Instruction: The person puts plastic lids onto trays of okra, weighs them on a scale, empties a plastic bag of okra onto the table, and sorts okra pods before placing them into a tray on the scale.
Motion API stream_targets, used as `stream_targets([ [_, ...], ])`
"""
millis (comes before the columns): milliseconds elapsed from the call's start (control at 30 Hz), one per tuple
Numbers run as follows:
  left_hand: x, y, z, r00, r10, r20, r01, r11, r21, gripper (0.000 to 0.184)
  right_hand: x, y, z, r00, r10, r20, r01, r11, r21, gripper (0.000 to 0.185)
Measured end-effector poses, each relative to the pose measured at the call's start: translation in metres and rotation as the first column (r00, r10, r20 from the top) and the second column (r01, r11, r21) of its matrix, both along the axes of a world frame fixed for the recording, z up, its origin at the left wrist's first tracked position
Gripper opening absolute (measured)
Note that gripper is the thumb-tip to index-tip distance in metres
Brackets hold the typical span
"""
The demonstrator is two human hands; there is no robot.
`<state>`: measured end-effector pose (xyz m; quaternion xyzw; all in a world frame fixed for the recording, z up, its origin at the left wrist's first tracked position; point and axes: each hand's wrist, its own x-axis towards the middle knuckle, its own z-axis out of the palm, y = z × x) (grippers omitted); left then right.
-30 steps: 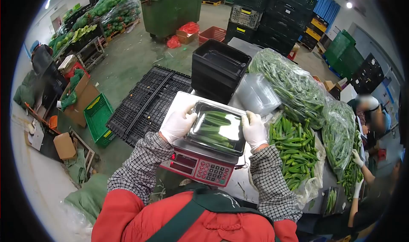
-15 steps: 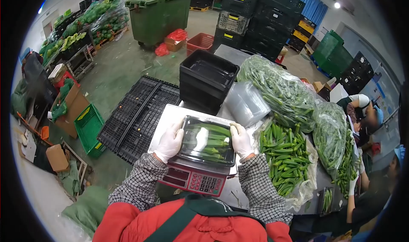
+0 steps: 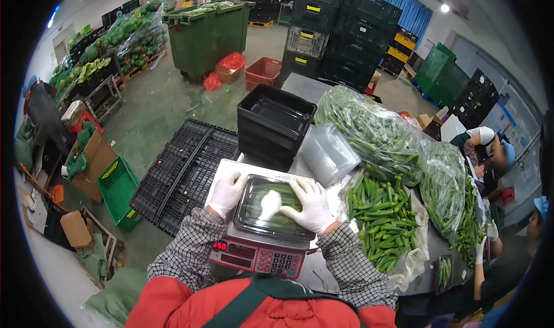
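Note:
A black tray of okra under a clear lid lies on the white plate of a red scale, glare hiding part of its contents. My left hand, in a white glove, is closed at the tray's left edge. Across the right part of the lid rests my right hand, also gloved, its fingers and thumb spread apart. Red digits glow at the left of the scale's display. Behind the scale stands a stack of empty black trays, beside a stack of clear lids.
Loose okra lies on a plastic sheet to the right, with bagged okra behind it. A black plastic pallet is on the floor at left. At far right, a co-worker's gloved hand is near another okra tray.
The tray has come down onto the scale, and red digits now show on its display. My right hand has shifted from the tray's right edge onto the lid.

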<state>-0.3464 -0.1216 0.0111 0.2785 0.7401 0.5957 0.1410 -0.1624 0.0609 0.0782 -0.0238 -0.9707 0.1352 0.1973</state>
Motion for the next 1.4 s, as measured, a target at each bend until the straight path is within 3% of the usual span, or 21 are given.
stream_targets([
  [67, -0.025, 0.015, -0.027, 0.997, 0.018, -0.080, -0.015, 0.999, 0.038, 0.019, 0.000, -0.001, 0.003, 0.999, 0.005, 0.044, -0.006, 1.000, 0.006, 0.078],
  [100, -0.026, 0.015, -0.021, 0.991, -0.051, 0.126, 0.041, 0.996, 0.075, 0.019, 0.002, -0.003, 0.004, 0.999, -0.003, 0.047, 0.002, 1.000, 0.019, 0.078],
  [167, -0.026, 0.014, 0.000, 0.840, -0.199, 0.504, 0.122, 0.976, 0.181, 0.017, 0.002, -0.002, 0.007, 0.998, -0.013, 0.066, 0.012, 1.000, 0.027, 0.080],
  [300, -0.029, 0.013, 0.011, 0.736, -0.225, 0.639, 0.166, 0.974, 0.151, 0.016, 0.001, -0.001, 0.002, 0.997, -0.021, 0.077, 0.021, 1.000, 0.005, 0.080],
  [400, -0.033, 0.017, 0.000, 0.702, -0.241, 0.670, 0.168, 0.971, 0.172, 0.013, -0.002, 0.002, -0.002, 1.000, 0.015, 0.010, -0.014, 0.997, -0.071, 0.073],
  [467, -0.010, 0.015, 0.034, 0.707, -0.249, 0.662, 0.135, 0.966, 0.219, 0.014, -0.001, 0.002, -0.005, 1.000, -0.002, 0.024, 0.004, 0.998, -0.055, 0.071],
  [533, -0.023, 0.004, -0.008, 0.889, -0.226, 0.398, 0.187, 0.973, 0.136, 0.014, 0.000, 0.001, -0.003, 1.000, -0.003, 0.017, 0.004, 0.998, -0.061, 0.071],
  [567, -0.002, -0.010, 0.020, 0.687, -0.170, 0.706, 0.049, 0.981, 0.189, 0.014, 0.001, 0.000, -0.001, 1.000, -0.004, 0.014, 0.005, 0.998, -0.069, 0.071],
  [633, 0.024, -0.045, 0.037, 0.752, -0.140, 0.644, 0.045, 0.986, 0.161, 0.015, 0.002, 0.000, -0.002, 1.000, -0.016, -0.007, 0.015, 1.000, -0.021, 0.070],
  [700, 0.044, -0.075, 0.051, 0.765, -0.135, 0.630, 0.195, 0.980, -0.027, 0.016, 0.002, -0.001, -0.001, 0.999, -0.014, -0.034, 0.013, 0.999, -0.031, 0.069],
  [767, 0.064, -0.088, 0.047, 0.602, -0.277, 0.749, 0.207, 0.960, 0.189, 0.015, 0.002, -0.001, 0.001, 0.999, -0.011, -0.045, 0.009, 0.999, -0.043, 0.069],
  [900, 0.065, -0.084, 0.014, 0.464, -0.407, 0.787, 0.048, 0.899, 0.436, 0.011, 0.002, -0.003, -0.002, 0.998, -0.027, -0.050, 0.025, 0.999, -0.025, 0.068],
  [1067, 0.065, -0.083, 0.004, 0.385, -0.391, 0.836, 0.009, 0.908, 0.420, 0.013, 0.001, 0.000, -0.009, 0.998, 0.002, -0.069, -0.009, 0.995, -0.095, 0.064],
  [1100, 0.066, -0.086, 0.017, 0.593, -0.254, 0.764, 0.094, 0.964, 0.248, 0.016, 0.001, 0.000, -0.009, 0.997, 0.001, -0.072, -0.009, 0.994, -0.109, 0.063],
  [1167, 0.065, -0.087, 0.048, 0.914, -0.070, 0.400, 0.130, 0.984, -0.124, 0.021, 0.003, 0.001, -0.007, 0.998, -0.027, -0.053, 0.021, 0.994, -0.103, 0.060],
  [1200, 0.065, -0.083, 0.057, 0.983, 0.040, -0.177, -0.072, 0.981, -0.178, 0.040, 0.003, 0.002, -0.007, 0.998, -0.029, -0.058, 0.023, 0.995, -0.099, 0.060],
  [1233, 0.065, -0.066, 0.082, 0.910, -0.036, -0.413, 0.035, 0.999, -0.010, 0.059, 0.003, 0.002, -0.009, 0.998, -0.019, -0.052, 0.013, 0.995, -0.098, 0.061],
  [1267, 0.079, -0.049, 0.116, 0.840, -0.154, -0.520, 0.193, 0.981, 0.022, 0.074, 0.002, 0.000, -0.009, 0.998, -0.032, -0.060, 0.026, 0.994, -0.105, 0.057],
  [1300, 0.074, -0.034, 0.115, 0.683, -0.324, -0.655, 0.310, 0.940, -0.141, 0.089, 0.001, 0.001, -0.011, 0.996, -0.025, -0.081, 0.011, 0.986, -0.164, 0.055],
  [1367, 0.079, -0.001, 0.103, 0.461, -0.506, -0.729, 0.152, 0.855, -0.497, 0.106, -0.005, 0.007, -0.024, 0.992, -0.016, -0.121, -0.018, 0.962, -0.274, 0.050],
  [1400, 0.078, 0.005, 0.097, 0.468, -0.562, -0.682, 0.147, 0.810, -0.567, 0.110, -0.008, 0.010, -0.028, 0.979, -0.009, -0.202, -0.059, 0.943, -0.327, 0.038],
])
